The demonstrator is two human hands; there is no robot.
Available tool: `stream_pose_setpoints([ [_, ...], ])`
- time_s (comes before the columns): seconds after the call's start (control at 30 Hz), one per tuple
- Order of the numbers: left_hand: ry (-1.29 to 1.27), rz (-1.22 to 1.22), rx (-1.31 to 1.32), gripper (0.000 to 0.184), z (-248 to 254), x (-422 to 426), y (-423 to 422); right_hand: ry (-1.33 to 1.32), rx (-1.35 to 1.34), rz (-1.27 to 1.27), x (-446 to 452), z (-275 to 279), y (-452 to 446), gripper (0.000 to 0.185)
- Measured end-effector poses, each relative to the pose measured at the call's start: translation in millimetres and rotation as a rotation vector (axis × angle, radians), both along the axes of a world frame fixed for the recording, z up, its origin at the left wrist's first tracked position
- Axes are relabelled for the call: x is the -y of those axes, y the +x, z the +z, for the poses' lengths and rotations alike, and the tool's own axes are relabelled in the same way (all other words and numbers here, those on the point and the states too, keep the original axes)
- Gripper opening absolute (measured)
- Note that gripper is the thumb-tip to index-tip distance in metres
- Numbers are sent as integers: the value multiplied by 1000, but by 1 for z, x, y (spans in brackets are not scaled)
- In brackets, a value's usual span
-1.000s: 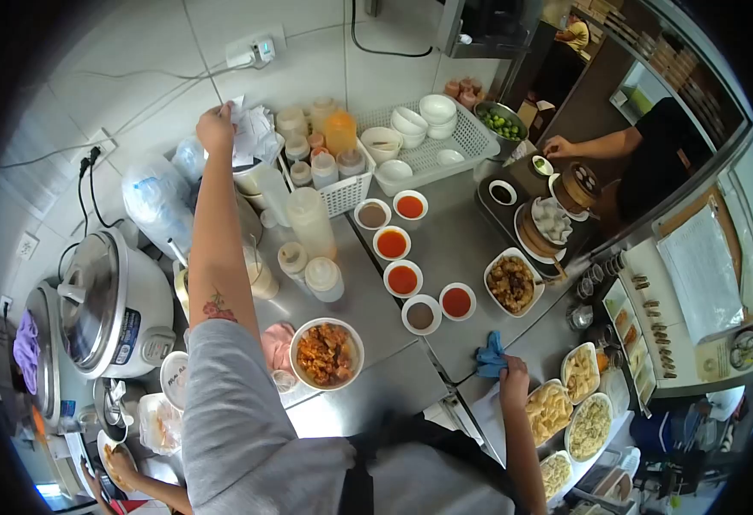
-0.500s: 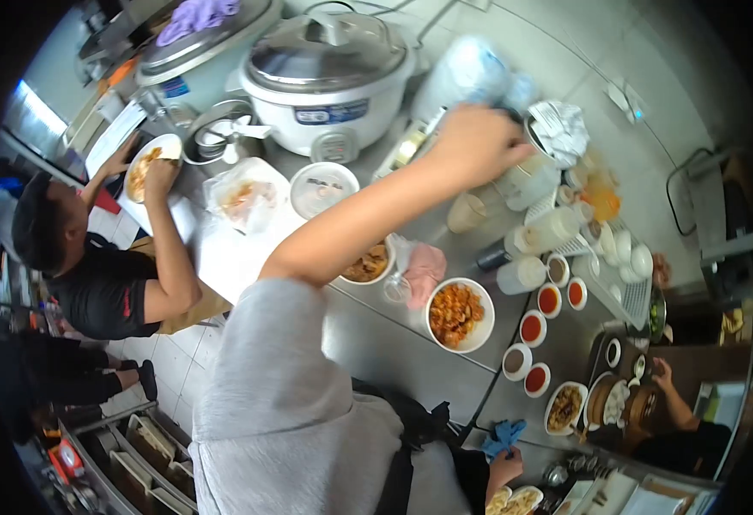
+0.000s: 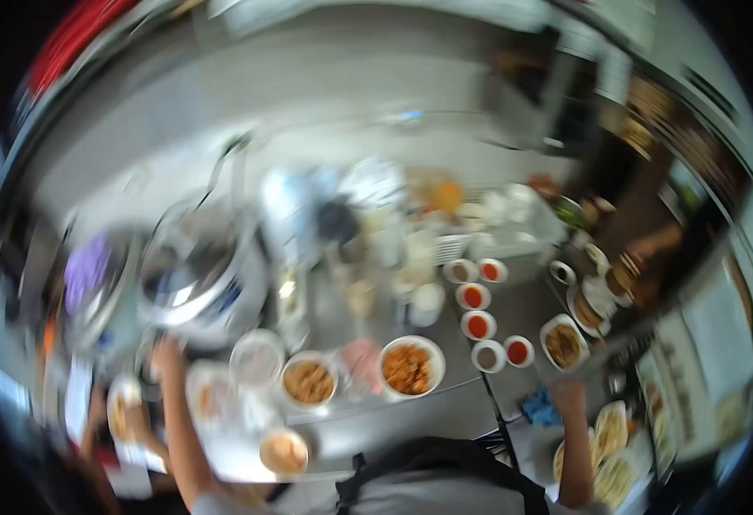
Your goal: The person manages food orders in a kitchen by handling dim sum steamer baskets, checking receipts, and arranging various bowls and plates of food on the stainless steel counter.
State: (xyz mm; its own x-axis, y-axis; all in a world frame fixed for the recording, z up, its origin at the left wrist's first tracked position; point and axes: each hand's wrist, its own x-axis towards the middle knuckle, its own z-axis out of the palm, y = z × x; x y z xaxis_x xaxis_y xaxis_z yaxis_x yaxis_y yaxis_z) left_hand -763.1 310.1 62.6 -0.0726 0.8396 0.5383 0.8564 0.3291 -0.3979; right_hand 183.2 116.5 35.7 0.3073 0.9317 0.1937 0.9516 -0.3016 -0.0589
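Note:
My left hand is reached out to the left, at the front of the large rice cooker. Motion smears its fingers, and whatever they may touch cannot be made out. My right hand is closed at the right side of the counter, against a crumpled blue cloth. Between my arms stand a white bowl of reddish-orange chunks, a bowl of brown food and a pink cloth. A bowl with pale orange contents is near the counter's front edge.
Several small cups of red and brown sauce stand right of centre. Blurred bottles and a white rack are behind. At far left a co-worker's hand is over a bowl. Dishes of pale food are at right.
My left hand has swung from the bottles at the back to the left, beside the rice cooker. My view has turned and blurred. My right hand stays by the blue cloth.

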Motion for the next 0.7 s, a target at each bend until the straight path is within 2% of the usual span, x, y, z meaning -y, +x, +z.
stream_pose_setpoints([
  [0.03, -62, 83, 310, 23, 59, 12, 42, 57, 4, 31, -2, 15, -5, 26],
  [0.07, -14, 96, 191, 29, 35, 3, -11, 102, -132, -44, -5, 57, -32, 24],
  [0.1, 117, 126, 472, 32, 67, 14, 16, 151, -256, -99, -6, 95, -57, 23],
  [0.13, 367, -47, 339, 37, 44, 8, -29, 238, -314, -91, -8, 101, -61, 21],
  [0.17, 280, 116, 446, 37, 98, 30, 23, 314, -368, -71, -5, 103, -63, 19],
  [0.23, 333, 260, 562, 42, 128, 38, 22, 396, -516, -117, -4, 112, -73, 16],
  [0.27, 414, 182, 615, 44, 137, 45, 19, 435, -586, -130, -3, 115, -79, 14],
  [0.37, 622, 395, 687, 44, 156, 64, 10, 497, -727, -207, 2, 128, -105, 17],
  [0.47, 847, 194, 765, 44, 126, 74, -47, 453, -744, -148, 11, 108, -118, 17],
  [0.53, 812, 131, 622, 44, 121, 77, -38, 452, -851, -72, 19, 96, -127, 17],
  [0.57, 798, 99, 549, 45, 152, 90, 27, 454, -907, -32, 20, 93, -133, 18],
  [0.6, 749, 9, 612, 37, 186, 111, 102, 444, -994, -16, 23, 94, -138, 19],
  [0.7, 782, -494, 253, 31, 223, 137, 212, 386, -1309, 63, 37, 111, -157, 21],
])
